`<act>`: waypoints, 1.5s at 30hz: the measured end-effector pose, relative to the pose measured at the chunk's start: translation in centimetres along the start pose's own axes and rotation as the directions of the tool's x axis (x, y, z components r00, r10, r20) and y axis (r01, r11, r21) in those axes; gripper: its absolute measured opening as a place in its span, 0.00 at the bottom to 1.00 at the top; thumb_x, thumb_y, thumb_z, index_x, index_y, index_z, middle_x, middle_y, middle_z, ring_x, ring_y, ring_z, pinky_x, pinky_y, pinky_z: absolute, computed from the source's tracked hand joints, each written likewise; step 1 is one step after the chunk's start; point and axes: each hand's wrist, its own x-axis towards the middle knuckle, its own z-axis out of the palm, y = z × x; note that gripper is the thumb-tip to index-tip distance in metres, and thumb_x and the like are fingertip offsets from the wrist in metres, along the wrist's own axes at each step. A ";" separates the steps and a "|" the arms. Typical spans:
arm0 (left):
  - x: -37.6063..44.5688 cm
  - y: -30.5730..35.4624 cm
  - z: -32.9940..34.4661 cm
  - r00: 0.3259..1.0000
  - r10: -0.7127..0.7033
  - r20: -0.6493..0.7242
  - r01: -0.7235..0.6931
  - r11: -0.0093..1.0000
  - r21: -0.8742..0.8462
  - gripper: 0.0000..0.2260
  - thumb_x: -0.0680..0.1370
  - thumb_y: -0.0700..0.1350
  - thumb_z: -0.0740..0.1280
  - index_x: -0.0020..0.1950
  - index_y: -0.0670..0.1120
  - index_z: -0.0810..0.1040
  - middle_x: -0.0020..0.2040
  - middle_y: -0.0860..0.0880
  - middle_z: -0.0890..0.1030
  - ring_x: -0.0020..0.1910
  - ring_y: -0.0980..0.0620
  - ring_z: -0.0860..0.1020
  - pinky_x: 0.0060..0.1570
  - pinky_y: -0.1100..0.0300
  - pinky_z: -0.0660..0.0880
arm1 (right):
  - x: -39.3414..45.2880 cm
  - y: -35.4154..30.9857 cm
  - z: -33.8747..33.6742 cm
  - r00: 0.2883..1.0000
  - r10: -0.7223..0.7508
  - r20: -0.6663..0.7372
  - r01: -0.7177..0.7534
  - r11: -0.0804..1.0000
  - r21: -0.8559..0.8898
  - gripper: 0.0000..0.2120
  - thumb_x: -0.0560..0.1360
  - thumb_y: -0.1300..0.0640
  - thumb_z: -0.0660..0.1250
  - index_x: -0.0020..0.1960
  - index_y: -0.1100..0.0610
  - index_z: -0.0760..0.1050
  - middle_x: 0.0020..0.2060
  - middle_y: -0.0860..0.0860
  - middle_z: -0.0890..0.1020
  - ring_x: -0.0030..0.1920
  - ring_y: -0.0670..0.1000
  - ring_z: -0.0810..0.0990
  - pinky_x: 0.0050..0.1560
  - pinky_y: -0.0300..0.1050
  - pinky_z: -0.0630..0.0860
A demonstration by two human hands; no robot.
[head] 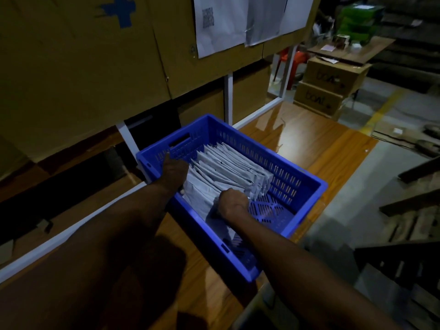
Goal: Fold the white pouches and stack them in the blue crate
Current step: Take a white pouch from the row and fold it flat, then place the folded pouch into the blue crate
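The right hand (232, 202) has its grip curled tight round the near end of the pouches (228, 171), knuckles up, low inside the crate (281, 160). The left hand (175, 169) reaches in at the crate's left side, pressed against the flat face of the pouch row near the wall with the handle slot; whether its fingers are spread or curled cannot be told, as they lie hidden behind the hand. The white pouches stand on edge in a packed row filling the left and far part of the blue crate — the slotted floor at the right corner shows bare. More pouches lie flatter under the right forearm, toward the near wall. The crate sits askew on a glossy wooden worktop (316, 139) with a white metal frame. Behind it rise large cardboard boxes (83, 67), one marked with a blue cross, with white paper sheets (221, 25) pinned up to the right. Farther right — well apart from the crate — two printed cartons (326, 89) are stacked on the floor beside a red chair (291, 60), with green boxes (357, 20) on a table beyond. The scene is dim.
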 end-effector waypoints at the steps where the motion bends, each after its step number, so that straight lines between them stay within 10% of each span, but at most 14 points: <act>1: -0.3 -0.4 -0.1 1.000 0.009 -0.025 -0.010 0.999 -0.032 0.10 0.82 0.46 0.61 0.57 0.48 0.81 0.58 0.47 0.82 0.63 0.43 0.77 0.77 0.40 0.45 | -0.4 0.3 -0.3 1.000 -0.006 -0.017 0.006 1.000 -0.010 0.13 0.79 0.58 0.64 0.61 0.59 0.80 0.57 0.55 0.83 0.57 0.57 0.82 0.53 0.52 0.81; 6: -3.4 -1.6 -2.6 0.999 0.030 -0.043 -0.032 0.998 -0.053 0.13 0.81 0.51 0.63 0.62 0.48 0.79 0.63 0.47 0.80 0.67 0.45 0.73 0.77 0.42 0.46 | -2.3 1.0 -1.9 0.999 -0.026 -0.042 0.027 0.999 0.025 0.12 0.79 0.56 0.64 0.60 0.59 0.80 0.58 0.56 0.82 0.57 0.58 0.82 0.50 0.50 0.79; 12: -7.1 -1.1 -5.5 0.996 0.047 -0.077 -0.062 0.975 -0.215 0.42 0.67 0.79 0.59 0.66 0.49 0.75 0.67 0.46 0.78 0.68 0.44 0.73 0.74 0.40 0.50 | -5.4 1.2 -4.2 0.954 -0.014 -0.301 0.056 0.990 0.129 0.24 0.76 0.36 0.67 0.56 0.57 0.79 0.50 0.54 0.83 0.50 0.57 0.83 0.43 0.47 0.74; 18: -14.8 0.2 -6.1 0.940 -0.096 -0.327 -0.056 0.904 -0.424 0.26 0.83 0.59 0.54 0.79 0.48 0.62 0.78 0.47 0.65 0.78 0.47 0.60 0.77 0.43 0.46 | -8.1 0.8 -4.4 0.896 -0.075 -0.438 0.226 0.926 0.302 0.26 0.79 0.40 0.60 0.67 0.58 0.71 0.63 0.59 0.77 0.63 0.61 0.74 0.56 0.56 0.73; 23: -22.5 0.6 -2.9 0.874 -0.277 -0.399 0.029 0.849 -0.527 0.27 0.84 0.56 0.52 0.82 0.50 0.51 0.82 0.49 0.52 0.81 0.48 0.49 0.78 0.44 0.47 | -11.9 -0.9 -3.7 0.854 -0.200 -0.480 0.403 0.838 0.367 0.35 0.83 0.41 0.52 0.81 0.59 0.44 0.81 0.56 0.44 0.80 0.56 0.42 0.79 0.57 0.47; 30: -33.3 1.4 2.0 0.781 -0.539 -0.314 0.167 0.665 -0.728 0.27 0.82 0.55 0.58 0.80 0.49 0.59 0.80 0.48 0.61 0.80 0.49 0.55 0.78 0.46 0.51 | -18.3 -6.1 -0.7 0.725 -0.329 -0.605 0.607 0.721 0.335 0.33 0.82 0.43 0.55 0.81 0.59 0.50 0.81 0.56 0.49 0.80 0.55 0.43 0.79 0.54 0.46; 45: -50.7 0.1 18.7 0.634 -0.767 0.097 0.556 0.365 -0.746 0.30 0.81 0.60 0.61 0.80 0.49 0.60 0.80 0.50 0.61 0.80 0.49 0.55 0.77 0.47 0.50 | -26.2 -18.2 11.5 0.560 -0.802 -0.211 0.829 0.540 0.146 0.32 0.80 0.50 0.63 0.79 0.53 0.54 0.80 0.54 0.51 0.80 0.57 0.46 0.77 0.56 0.51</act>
